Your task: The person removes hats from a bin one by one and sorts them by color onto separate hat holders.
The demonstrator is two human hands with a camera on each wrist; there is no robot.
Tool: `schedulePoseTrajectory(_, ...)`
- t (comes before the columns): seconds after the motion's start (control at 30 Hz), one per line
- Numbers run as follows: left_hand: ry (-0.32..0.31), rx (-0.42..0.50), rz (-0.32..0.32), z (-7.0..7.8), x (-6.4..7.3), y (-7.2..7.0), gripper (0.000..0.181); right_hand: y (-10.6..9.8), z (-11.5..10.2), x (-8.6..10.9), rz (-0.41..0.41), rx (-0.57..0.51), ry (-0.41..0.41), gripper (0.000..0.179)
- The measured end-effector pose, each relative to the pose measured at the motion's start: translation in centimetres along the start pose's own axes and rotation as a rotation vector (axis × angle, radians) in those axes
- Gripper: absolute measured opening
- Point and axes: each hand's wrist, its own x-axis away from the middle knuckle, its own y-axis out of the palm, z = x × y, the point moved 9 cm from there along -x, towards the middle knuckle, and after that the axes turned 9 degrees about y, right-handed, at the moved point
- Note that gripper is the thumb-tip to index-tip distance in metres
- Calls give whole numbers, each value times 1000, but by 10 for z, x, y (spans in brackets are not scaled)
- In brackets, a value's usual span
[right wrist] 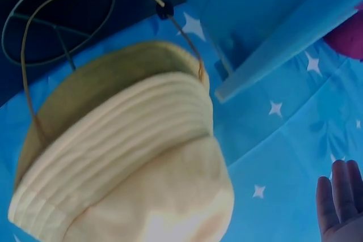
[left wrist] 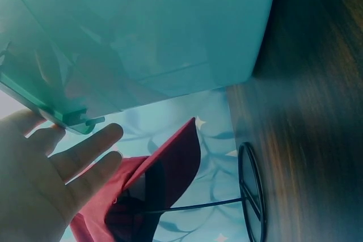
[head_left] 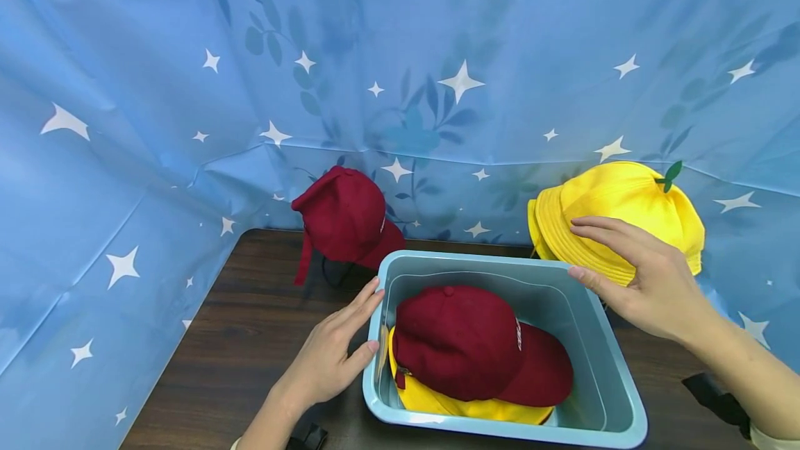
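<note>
Nearest, a light blue bin stands on the dark wood-grain surface, a maroon cap lying inside it with the brim toward the right, on top of a yellow piece of headwear that shows mostly along the near side. Of the two hands, the left hand lies against the bin's left rim, fingers nearly straight and thumb spread apart from them; the right hand is by the far right corner with its fingers extended and a wide gap to the thumb, gripping nothing, though whether the thumb touches the rim I cannot tell. Beyond the bin's far left corner, a second maroon cap sits on a black wire stand with a round base. Beyond the far right corner is a yellow bucket hat with a green leaf on its crown, a thin cord hanging from it. Farthest back hangs a blue cloth printed with white stars and leafy sprigs
</note>
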Motion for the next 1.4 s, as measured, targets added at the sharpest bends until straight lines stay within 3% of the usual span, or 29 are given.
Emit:
schedulePoseTrajectory(0.27, 12, -14, -2, 0, 0, 0, 67, 33, -16, 10, -90, 6, -49, 75)
schedulePoseTrajectory(0.6, 9, -8, -7, 0, -1, 0, 67, 75, -31, 24, -341, 34, -10, 81)
schedulePoseTrajectory(1.4, -14, 9, -6, -1, 0, 0, 65, 121, -45, 33, -611, 52, 53, 95)
